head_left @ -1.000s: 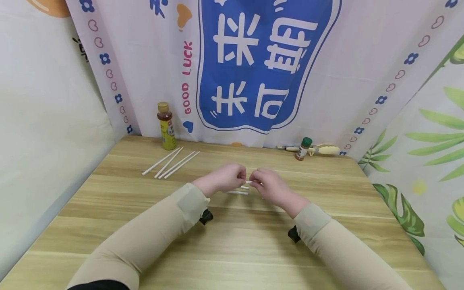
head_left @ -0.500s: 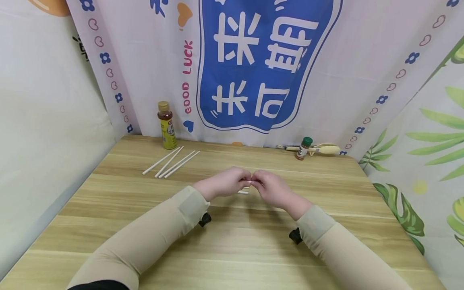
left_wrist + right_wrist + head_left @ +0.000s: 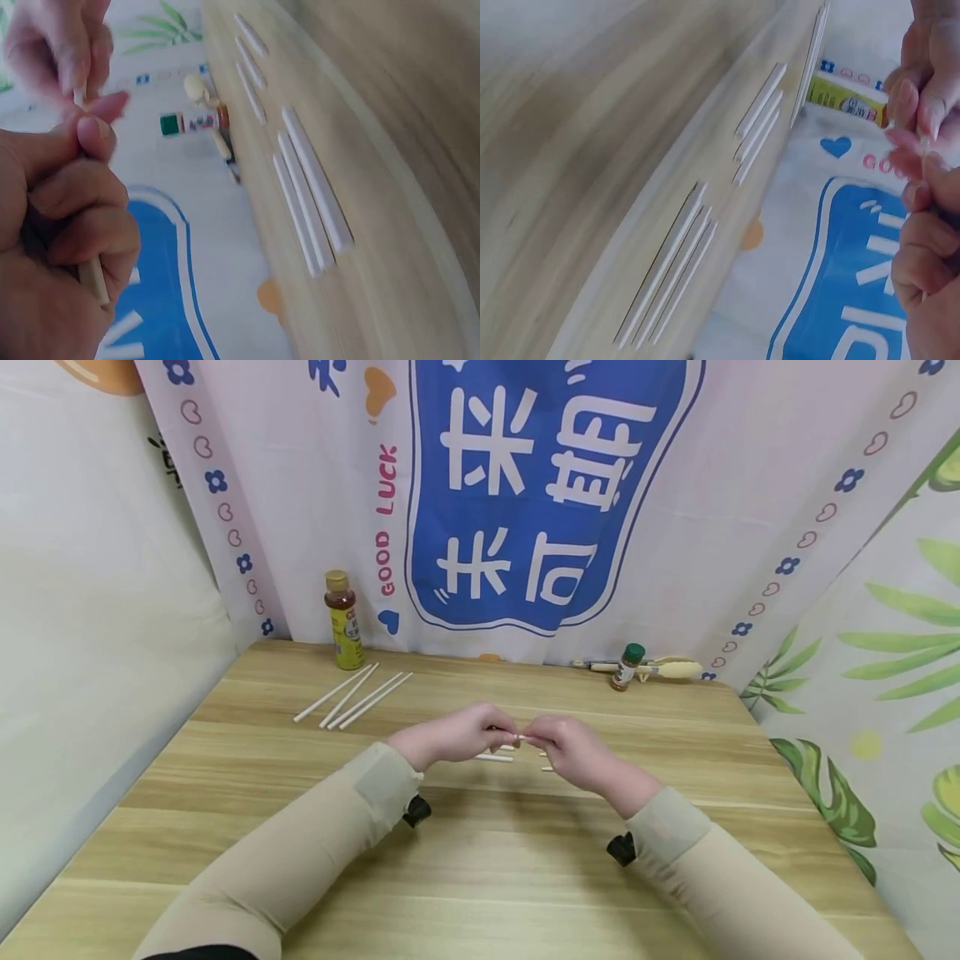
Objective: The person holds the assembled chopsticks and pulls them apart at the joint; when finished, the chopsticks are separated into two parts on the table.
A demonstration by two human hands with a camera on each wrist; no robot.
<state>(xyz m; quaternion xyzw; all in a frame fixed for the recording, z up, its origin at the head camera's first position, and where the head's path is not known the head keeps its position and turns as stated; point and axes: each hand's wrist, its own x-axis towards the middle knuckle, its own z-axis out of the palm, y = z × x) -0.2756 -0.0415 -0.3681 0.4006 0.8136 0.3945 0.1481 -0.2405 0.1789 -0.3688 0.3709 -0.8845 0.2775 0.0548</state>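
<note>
My left hand [image 3: 468, 732] and right hand [image 3: 573, 752] meet above the middle of the table, fingertips close together. Between them they pinch a thin white stick, mostly hidden by the fingers. One end of the stick [image 3: 94, 283] pokes out below the curled left fingers in the left wrist view. Whether it is whole or in two pieces, I cannot tell. Under the hands lie two groups of short white sticks: three sticks [image 3: 311, 202] on the left side and three sticks [image 3: 661, 264] on the right side, roughly parallel within each group.
Several longer white sticks [image 3: 377, 700] lie at the back left, before a yellow-labelled bottle [image 3: 347, 635] with a gold cap. At the back right, a green-capped spice jar [image 3: 627, 668] stands by cream-tipped tongs [image 3: 678, 669]. A printed cloth [image 3: 315, 510] hangs behind the table [image 3: 480, 877].
The small gap between my hands has closed. Both wrists have since shifted slightly outward, baring more of the short sticks beneath. The things on the table have not moved.
</note>
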